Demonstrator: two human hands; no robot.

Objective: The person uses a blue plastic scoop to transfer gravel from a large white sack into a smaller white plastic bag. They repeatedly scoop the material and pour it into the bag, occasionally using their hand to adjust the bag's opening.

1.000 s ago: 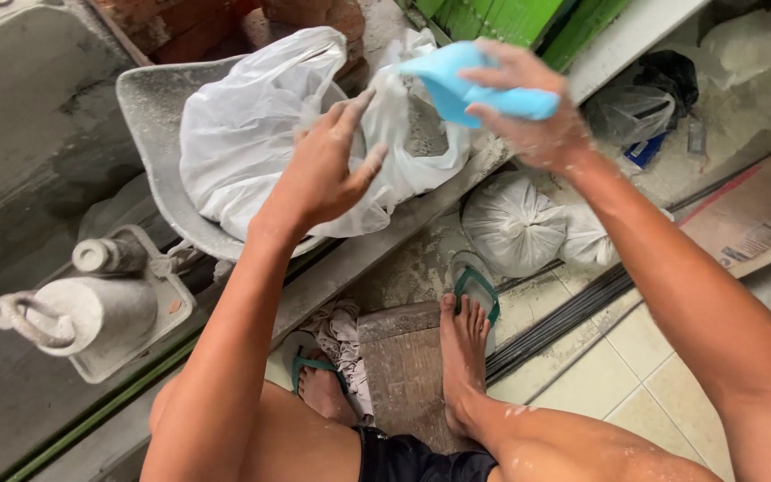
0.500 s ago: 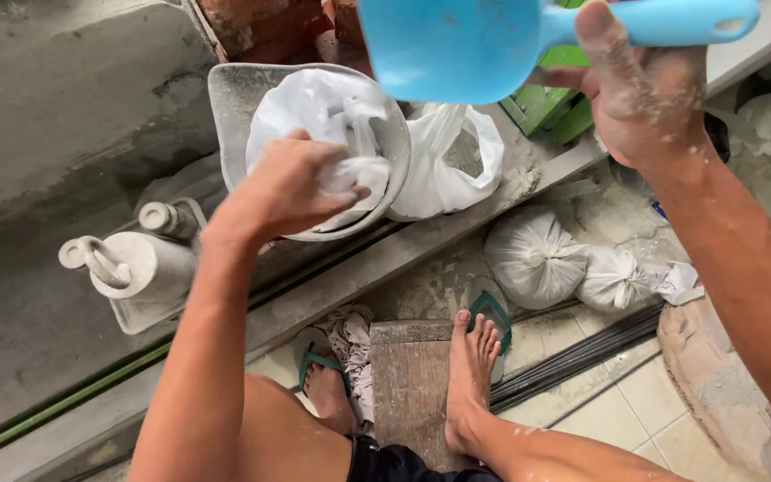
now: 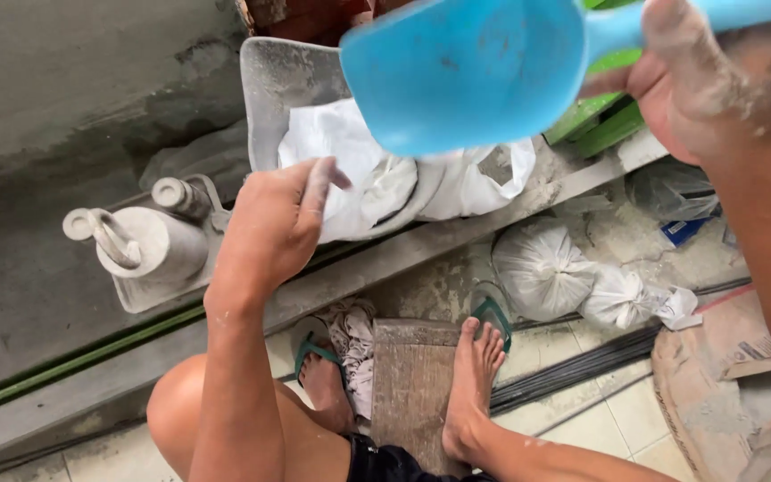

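My right hand (image 3: 707, 85), dusted with grey powder, grips the handle of a blue plastic scoop (image 3: 466, 76) held high near the camera. Below it a white plastic bag (image 3: 377, 174) lies open in a grey dusty tray (image 3: 269, 89) on a ledge. My left hand (image 3: 274, 228) hovers just in front of the bag, fingers loosely curled and holding nothing. What the scoop holds is hidden from this side.
A dusty grey weight with a handle (image 3: 140, 241) stands on a small scale platform left of the tray. Two tied white bags (image 3: 542, 268) lie on the floor to the right. My feet in green sandals (image 3: 493, 317) straddle a wooden block (image 3: 412, 384). Green crates (image 3: 604, 120) sit behind.
The right hand lifted the blue scoop up out of the bag toward the camera. The left hand let go of the bag's edge and drew back.
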